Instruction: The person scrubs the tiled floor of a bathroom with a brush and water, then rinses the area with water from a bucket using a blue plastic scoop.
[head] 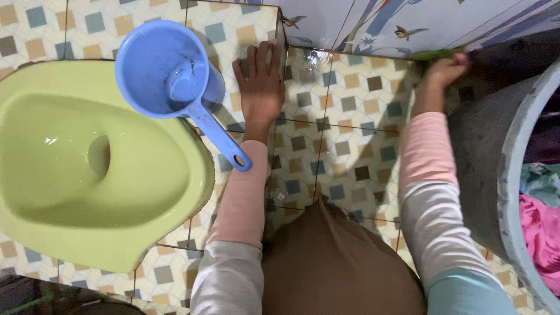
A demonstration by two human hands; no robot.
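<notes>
The left hand (261, 81) lay flat, palm down and fingers spread, on the raised patterned tile step (245, 35) at its edge. It held nothing. Just beside it, to its left, sat a round blue plastic water dipper (163, 70) with a long straight handle. The handle ran diagonally down toward the left forearm, and its pierced end overlapped the pink sleeve (242, 198) in this view. Whether the dipper touched the hand could not be determined.

The right hand (446, 71) was closed around a green object (429, 55), only a narrow strip of which showed past the fingers. Its type could not be determined. The hand and the object were located at the junction of the lower tiled floor (344, 128), the decorated wall tiles (373, 23) and the curved grey concrete wall of a large round tub (484, 151). The hand was close against the tub's outer wall.

The tub's pale rim stood at the right edge of the view. Pink and teal fabric items (539, 216) lay inside it.

A light green ceramic squat toilet pan (87, 163) was set into the raised step at the left, well apart from the right hand. The lower floor between the two arms appeared wet and reflective. A brown garment (338, 262) covered the person's lap at the bottom centre.
</notes>
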